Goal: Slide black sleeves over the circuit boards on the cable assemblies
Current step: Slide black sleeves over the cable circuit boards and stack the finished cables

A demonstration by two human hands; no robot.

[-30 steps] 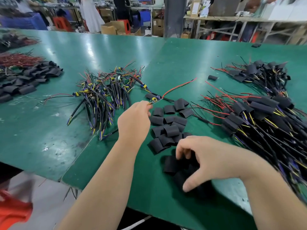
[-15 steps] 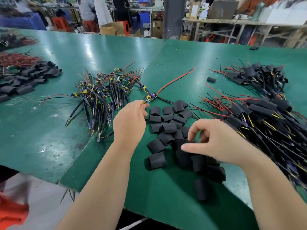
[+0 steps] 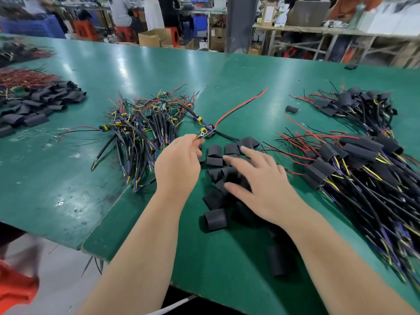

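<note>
My left hand (image 3: pixel 178 163) pinches the near end of one cable assembly (image 3: pixel 205 131), a small circuit board with yellow and blue parts and a red and black wire (image 3: pixel 238 106) trailing away to the far right. Just right of it, my right hand (image 3: pixel 261 185) lies spread with straight fingers on a heap of short black sleeves (image 3: pixel 216 172) and holds nothing. One sleeve (image 3: pixel 215 219) stands apart at the heap's near edge. A tangle of bare assemblies (image 3: pixel 145 123) lies left of my left hand.
Sleeved assemblies are piled at the right (image 3: pixel 359 169) and far right (image 3: pixel 354 105). More black sleeves (image 3: pixel 38 108) and red wires (image 3: pixel 25 77) lie at the far left. The green table's edge (image 3: pixel 95 251) runs close in front. People sit in the background.
My right hand has opened from a curled pinch and moved up and left onto the sleeve heap. My left hand kept its pinch on the assembly.
</note>
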